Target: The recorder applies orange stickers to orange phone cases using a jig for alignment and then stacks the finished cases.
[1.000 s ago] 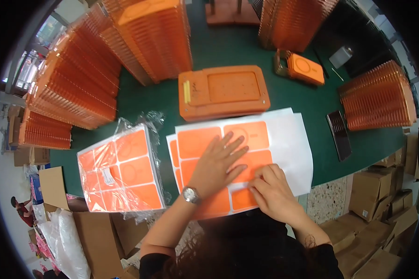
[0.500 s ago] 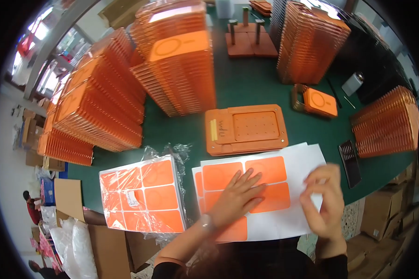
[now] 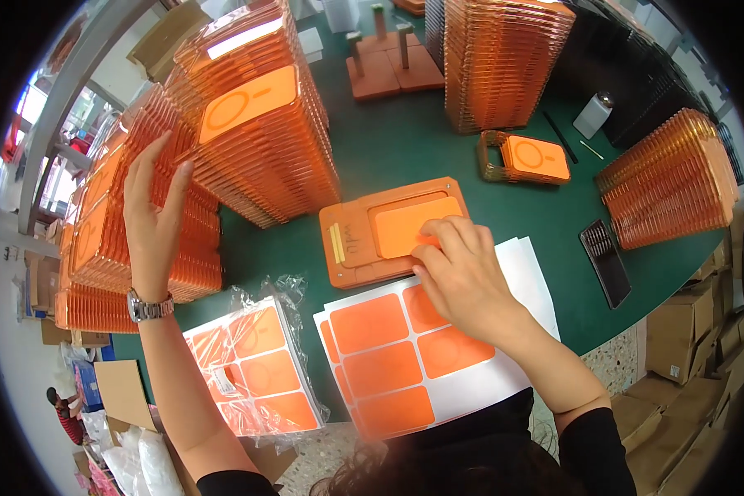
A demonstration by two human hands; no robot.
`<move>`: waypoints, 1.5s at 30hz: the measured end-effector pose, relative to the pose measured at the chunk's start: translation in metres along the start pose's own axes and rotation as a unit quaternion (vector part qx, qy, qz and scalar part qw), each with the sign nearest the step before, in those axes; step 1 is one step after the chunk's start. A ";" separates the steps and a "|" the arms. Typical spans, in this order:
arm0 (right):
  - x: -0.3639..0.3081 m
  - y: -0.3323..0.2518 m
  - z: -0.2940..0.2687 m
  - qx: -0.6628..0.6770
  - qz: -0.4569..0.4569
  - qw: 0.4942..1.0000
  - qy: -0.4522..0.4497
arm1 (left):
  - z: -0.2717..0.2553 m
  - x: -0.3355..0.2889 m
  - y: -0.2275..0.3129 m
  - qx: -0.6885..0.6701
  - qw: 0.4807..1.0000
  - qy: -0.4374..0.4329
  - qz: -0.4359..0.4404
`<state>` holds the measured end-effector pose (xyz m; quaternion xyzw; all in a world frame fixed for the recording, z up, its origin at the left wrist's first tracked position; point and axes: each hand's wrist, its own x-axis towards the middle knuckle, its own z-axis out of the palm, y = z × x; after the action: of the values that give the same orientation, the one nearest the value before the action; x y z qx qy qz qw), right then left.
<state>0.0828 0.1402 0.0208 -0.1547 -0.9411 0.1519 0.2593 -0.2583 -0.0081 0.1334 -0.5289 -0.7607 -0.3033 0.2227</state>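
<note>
An orange jig point(image 3: 349, 263) with a shallow rectangular recess stands mid-table. In the recess lies an orange rounded rectangular sticker point(image 3: 405, 229); the bent fingers of my right hand point(image 3: 469, 285) grip its right end. Below are white sheets point(image 3: 471, 395) carrying several orange stickers point(image 3: 380, 369), partly covered by my right forearm. My left hand point(image 3: 153, 219), a metal watch on its wrist, is raised at the left, its fingers spread and empty. It hangs in front of stacked orange phone cases point(image 3: 260, 157); I cannot tell if it touches any.
A plastic-wrapped pack of sticker sheets point(image 3: 260, 360) lies at the front left. More case stacks point(image 3: 504, 66) stand back right and far right point(image 3: 665, 182). Nearby are one orange case point(image 3: 525, 157), a black phone point(image 3: 605, 264), a white bottle point(image 3: 593, 116) and a block with upright posts point(image 3: 393, 66).
My left hand has left the sticker sheet and risen to the case stacks. My right hand has moved left onto the jig, where a sticker now lies in the recess. The view has shifted.
</note>
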 end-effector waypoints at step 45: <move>-0.001 0.103 -0.004 0.252 0.238 0.929 0.132 | 0.117 -0.137 0.108 -0.209 0.966 -0.102 -0.112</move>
<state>0.1076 0.2341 -0.0144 -0.3224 -0.7644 0.4196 0.3683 -0.1126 0.0091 -0.0162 -0.5031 -0.7536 -0.4229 -0.0074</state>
